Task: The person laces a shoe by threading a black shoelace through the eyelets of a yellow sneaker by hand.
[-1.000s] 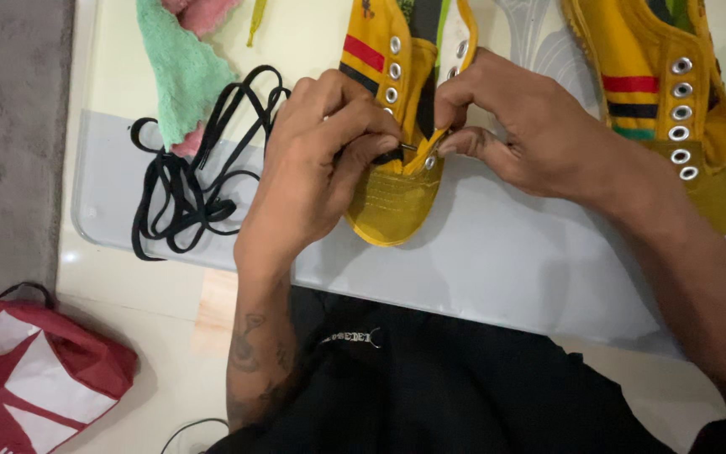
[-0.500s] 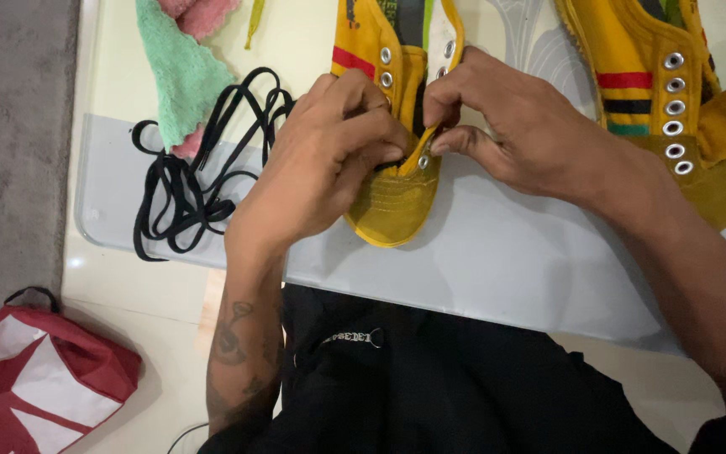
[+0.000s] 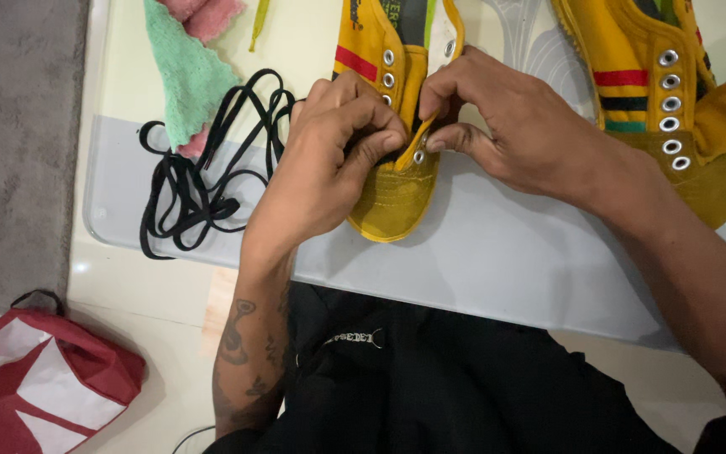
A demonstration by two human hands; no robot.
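A yellow canvas shoe point(image 3: 397, 193) with metal eyelets lies toe toward me on a light tabletop point(image 3: 506, 261). My left hand point(image 3: 329, 160) rests over its left side, fingers curled at the lowest eyelets. My right hand point(image 3: 514, 126) comes from the right, thumb and forefinger pinching a yellow lace end point(image 3: 409, 145) at the lowest eyelet. Both hands touch the shoe near its toe. A second yellow shoe point(image 3: 674, 101) with red, black and green stripes lies to the right, untouched.
A tangle of black laces point(image 3: 203, 168) lies left of the shoe. A green cloth point(image 3: 182, 71) and a pink one point(image 3: 203, 13) sit at the table's far left. A red and white bag point(image 3: 35, 387) is on the floor at lower left. Grey carpet point(image 3: 10, 143) runs along the left.
The shoe and both hands have stayed in place; the fingers shifted slightly around the yellow lace end at the lowest eyelets.
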